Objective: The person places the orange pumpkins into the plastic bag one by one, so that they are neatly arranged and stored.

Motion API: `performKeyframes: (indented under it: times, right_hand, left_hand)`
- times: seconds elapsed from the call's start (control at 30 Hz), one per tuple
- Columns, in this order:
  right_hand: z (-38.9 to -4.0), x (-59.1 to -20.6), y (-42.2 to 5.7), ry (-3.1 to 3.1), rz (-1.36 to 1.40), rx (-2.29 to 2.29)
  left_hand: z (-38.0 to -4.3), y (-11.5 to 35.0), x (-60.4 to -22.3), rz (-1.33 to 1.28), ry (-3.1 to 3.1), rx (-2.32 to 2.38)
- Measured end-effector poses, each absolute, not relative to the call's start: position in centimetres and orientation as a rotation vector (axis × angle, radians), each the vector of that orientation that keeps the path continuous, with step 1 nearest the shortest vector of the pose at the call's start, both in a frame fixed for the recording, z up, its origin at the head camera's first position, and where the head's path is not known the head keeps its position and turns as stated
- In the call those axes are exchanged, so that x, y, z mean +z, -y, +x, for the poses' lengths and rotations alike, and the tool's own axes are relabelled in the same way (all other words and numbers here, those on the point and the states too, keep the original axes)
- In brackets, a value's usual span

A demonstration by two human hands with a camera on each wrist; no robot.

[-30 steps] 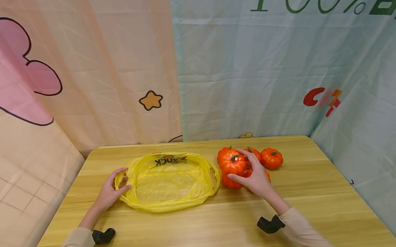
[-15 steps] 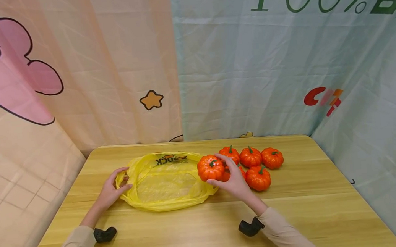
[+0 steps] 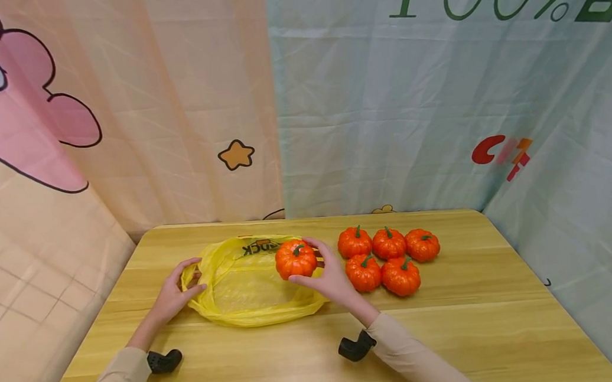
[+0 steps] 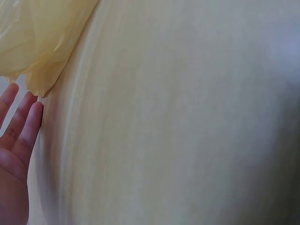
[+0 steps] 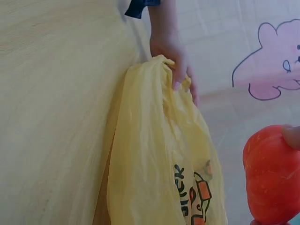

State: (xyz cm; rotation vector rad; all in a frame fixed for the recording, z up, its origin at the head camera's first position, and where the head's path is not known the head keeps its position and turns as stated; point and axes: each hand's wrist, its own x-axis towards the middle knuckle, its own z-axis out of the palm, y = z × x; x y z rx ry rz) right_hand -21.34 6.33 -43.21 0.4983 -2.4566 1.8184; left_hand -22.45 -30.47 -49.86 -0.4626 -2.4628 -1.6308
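On wood-grain table (image 3: 275,359): yellow bag (image 3: 261,317), five pumpkins (image 3: 364,274); printed curtains (image 3: 376,121) behind.

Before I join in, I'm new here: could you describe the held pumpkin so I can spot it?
On the wooden table, find the yellow plastic bag. At its right end in the head view, the right hand holds an orange pumpkin. Five similar pumpkins rest grouped on the table; only this one is held.
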Motion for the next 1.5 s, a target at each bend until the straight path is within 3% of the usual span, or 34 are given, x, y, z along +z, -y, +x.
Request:
performKeyframes:
  times: [0.87, 1.5]
  right_hand:
    - [-25.3, -42.6, 1.1, 2.545, 0.642, 1.71]
    - [-26.3, -44.8, 6.1, 2.768, 0.606, 1.474]
  left_hand:
    - [-22.1, 30.3, -49.8, -0.457, 2.465, -1.631]
    - [-22.0, 30.3, -49.5, -0.452, 2.448, -1.65]
